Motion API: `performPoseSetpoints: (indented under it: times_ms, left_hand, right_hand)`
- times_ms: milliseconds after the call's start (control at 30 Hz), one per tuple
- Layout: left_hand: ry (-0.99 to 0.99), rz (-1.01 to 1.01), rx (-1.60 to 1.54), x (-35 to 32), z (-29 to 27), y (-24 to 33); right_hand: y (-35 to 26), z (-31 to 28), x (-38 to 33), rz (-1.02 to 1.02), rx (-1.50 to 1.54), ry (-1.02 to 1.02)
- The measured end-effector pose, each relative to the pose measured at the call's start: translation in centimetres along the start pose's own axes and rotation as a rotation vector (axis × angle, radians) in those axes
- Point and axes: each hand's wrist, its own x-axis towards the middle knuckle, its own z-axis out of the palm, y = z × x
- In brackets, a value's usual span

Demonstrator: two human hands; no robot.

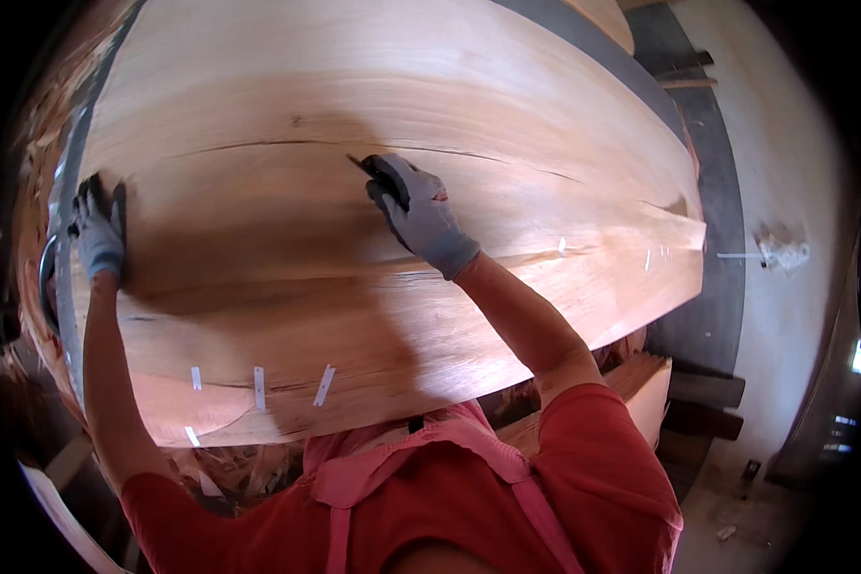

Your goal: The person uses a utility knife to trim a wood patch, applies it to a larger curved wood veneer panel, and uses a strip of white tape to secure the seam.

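Observation:
A wide pale wood veneer sheet (507,325) lies in front of me, with dark grain bands and a long thin crack (287,143) across it. My right hand (421,210), in a grey glove with dark fingers, is closed around a slim dark knife-like tool (358,164). Its tip points up and left, just below the crack; most of the tool is hidden in the fist. At the sheet's left edge, my gloved left hand (99,230) rests flat with its fingers apart. Short white tape strips (259,388) stick to the near part of the sheet.
A dark edge strip (64,249) runs along the left side, with torn veneer scraps (31,191) beyond it. Dark grey boards (717,230) border the right. A crumpled clear plastic piece (784,253) lies on the pale floor. Thick timber (646,387) sits beside my right elbow.

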Motion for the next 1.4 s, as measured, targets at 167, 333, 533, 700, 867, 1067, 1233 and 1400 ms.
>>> performPoseSetpoints:
  times_ms: [167,333,533,700,867,1067,1233,1400]
  left_hand:
    - [-0.162,0.015,0.119,1.0,0.5,5.0]
    - [-0.109,-0.015,0.082,0.5,0.2,2.1]
    - [-0.180,-0.036,0.120,1.5,-2.2,5.0]
    - [-0.159,-0.042,0.113,1.1,-1.1,3.3]
    - [-0.148,-0.034,0.111,1.2,-1.3,3.7]
    - [-0.193,-0.044,0.113,1.6,-2.0,4.2]
    - [-0.212,-0.032,0.139,1.2,-2.2,3.8]
    - [-0.247,-0.019,0.093,1.9,-1.9,3.9]
  right_hand:
    - [7.5,-5.4,-5.8,0.143,-0.270,0.237]
    - [12.5,-7.6,-6.5,0.250,-0.287,0.265]
    - [12.4,-14.1,-7.1,0.468,-0.438,0.278]
    - [18.0,-17.9,-7.0,0.457,-0.907,0.093]
    - [19.1,-17.7,-7.8,0.439,-0.980,0.062]
    - [18.6,-18.0,-8.5,0.435,-0.945,0.092]
    - [18.4,-18.0,-7.2,0.468,-0.932,0.146]
    - [19.5,-18.6,-7.8,0.325,-0.889,0.189]
